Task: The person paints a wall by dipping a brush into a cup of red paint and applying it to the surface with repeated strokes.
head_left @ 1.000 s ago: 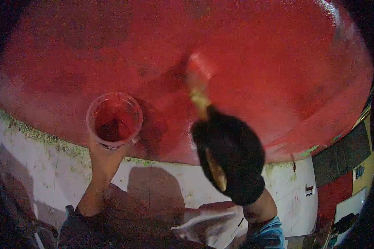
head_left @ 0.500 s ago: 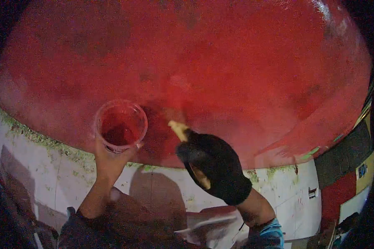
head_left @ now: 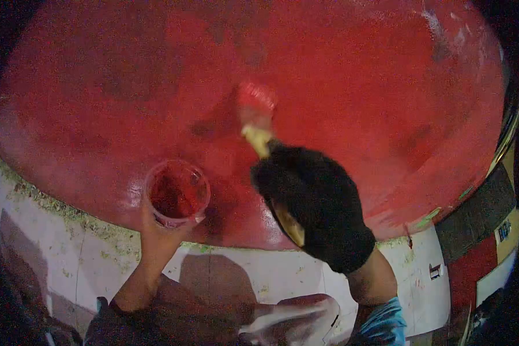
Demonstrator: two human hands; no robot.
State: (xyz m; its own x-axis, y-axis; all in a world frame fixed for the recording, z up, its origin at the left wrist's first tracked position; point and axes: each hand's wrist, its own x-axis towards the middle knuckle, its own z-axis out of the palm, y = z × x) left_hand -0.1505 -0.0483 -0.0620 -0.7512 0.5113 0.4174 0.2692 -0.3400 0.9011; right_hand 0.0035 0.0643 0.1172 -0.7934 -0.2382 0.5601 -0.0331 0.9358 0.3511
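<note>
Your tub (head_left: 172, 222): round, see-through plastic, held in your left hand (head_left: 160, 242). Mouth turned up towards you; red paint inside, more smeared round the inner wall. Sits low on the left, over the red surface (head_left: 340, 86), below and left of your brush.

Your brush (head_left: 256, 118): pale handle through your gloved right hand (head_left: 316, 202), bristles coated red, pointing away from you at the surface. Head blurred; contact unclear.

Surface: broad, rounded, red all over but uneven. Darker patches upper left and right of centre; shiny, pale streaks upper right.
</note>
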